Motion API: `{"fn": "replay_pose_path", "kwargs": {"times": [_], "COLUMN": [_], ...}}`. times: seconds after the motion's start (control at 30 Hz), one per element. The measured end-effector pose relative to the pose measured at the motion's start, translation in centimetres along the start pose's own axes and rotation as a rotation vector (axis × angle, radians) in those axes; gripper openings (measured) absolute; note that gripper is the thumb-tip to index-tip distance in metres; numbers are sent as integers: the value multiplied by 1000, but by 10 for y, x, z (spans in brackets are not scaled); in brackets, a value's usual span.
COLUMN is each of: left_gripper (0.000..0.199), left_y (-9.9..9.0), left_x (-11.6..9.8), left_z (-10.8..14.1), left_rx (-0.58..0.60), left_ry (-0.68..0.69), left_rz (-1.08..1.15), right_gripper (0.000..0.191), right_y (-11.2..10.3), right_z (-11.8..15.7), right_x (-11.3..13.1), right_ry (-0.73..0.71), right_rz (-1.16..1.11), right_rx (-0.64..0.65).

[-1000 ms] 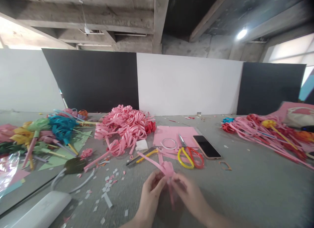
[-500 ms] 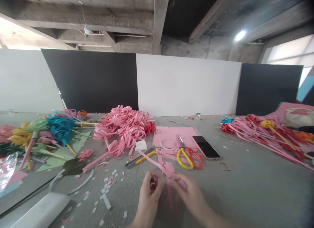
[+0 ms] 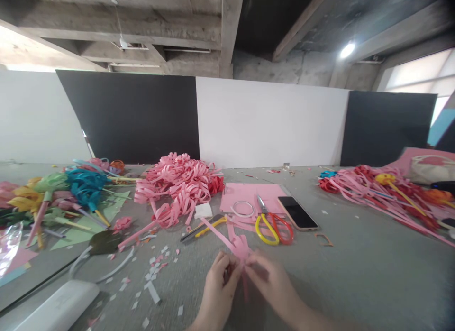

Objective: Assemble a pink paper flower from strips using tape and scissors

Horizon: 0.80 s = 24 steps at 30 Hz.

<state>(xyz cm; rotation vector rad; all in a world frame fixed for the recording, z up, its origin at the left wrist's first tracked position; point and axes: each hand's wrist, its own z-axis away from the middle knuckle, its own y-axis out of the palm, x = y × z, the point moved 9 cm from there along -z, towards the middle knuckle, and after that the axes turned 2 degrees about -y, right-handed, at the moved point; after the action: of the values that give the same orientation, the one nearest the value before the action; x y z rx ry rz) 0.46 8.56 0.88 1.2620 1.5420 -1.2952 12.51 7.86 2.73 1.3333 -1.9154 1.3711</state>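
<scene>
Between my hands is a pink paper-strip flower (image 3: 240,247), its loops fanning upward and one tail hanging below. My left hand (image 3: 222,279) pinches its base from the left, fingers curled. From the right, the thumb and fingers of my right hand (image 3: 272,279) close on the same base. Just beyond lie loose pink paper strips (image 3: 245,225), scissors (image 3: 272,226) with one yellow and one red handle, and a dark tool with a yellow handle (image 3: 211,226). The exact pinch point is partly hidden by my fingers.
Behind are pink paper sheets (image 3: 231,193), a clear ring (image 3: 243,208) and a phone (image 3: 297,212). A heap of pink curled strips (image 3: 181,184) stands left of them, with colourful paper flowers (image 3: 87,184) farther left. Paper scraps (image 3: 152,271) and a white device (image 3: 59,307) lie front left.
My right hand's fingers have shifted slightly at the flower's base, and its hanging tail has moved a little. Both hands keep their pinch. The whole view has shifted slightly.
</scene>
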Motion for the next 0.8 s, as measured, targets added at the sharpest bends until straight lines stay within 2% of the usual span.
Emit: {"fn": "replay_pose_path", "kwargs": {"times": [0.3, 0.53, 0.8], "left_gripper": [20, 21, 17], "left_y": [5, 5, 3], "left_x": [-15, -7, -14], "left_z": [3, 1, 3], "left_rx": [69, 53, 37], "left_ry": [83, 58, 97], "left_rz": [-45, -81, -168], "right_gripper": [14, 14, 13], "right_y": [2, -1, 2], "right_z": [1, 1, 1], "right_x": [5, 1, -9], "right_ry": [-49, -24, 56], "right_rz": [53, -40, -119], "right_rx": [22, -17, 18]}}
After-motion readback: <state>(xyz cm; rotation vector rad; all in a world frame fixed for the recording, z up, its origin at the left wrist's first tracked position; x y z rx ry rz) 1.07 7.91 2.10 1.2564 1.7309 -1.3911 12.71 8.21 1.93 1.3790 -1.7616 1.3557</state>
